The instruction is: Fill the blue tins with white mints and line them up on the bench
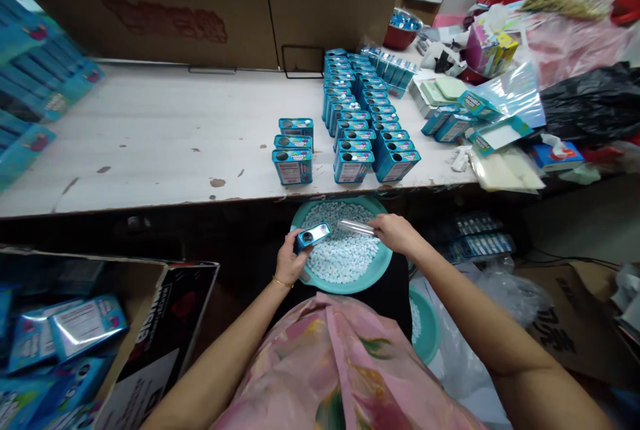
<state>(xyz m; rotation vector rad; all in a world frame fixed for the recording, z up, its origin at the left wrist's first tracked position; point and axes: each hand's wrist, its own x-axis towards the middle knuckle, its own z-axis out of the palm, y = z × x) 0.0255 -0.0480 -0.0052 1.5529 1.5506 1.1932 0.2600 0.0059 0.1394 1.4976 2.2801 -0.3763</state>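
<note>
My left hand is wrapped round a small blue tin with a dark round opening in its top, held over the left side of a teal basin. White pellets fill much of the basin. In my right hand is a clear plastic tube, held over the pellets and pointing left towards the tin. A gap separates the tube's end from the tin. Whether the tube holds pellets is too small to tell.
Rows of blue tins stand on the white table. Behind them rises a cardboard box. An open carton of blue tins is at lower left. A second teal basin sits lower right. Bags and packaging crowd the table's right end.
</note>
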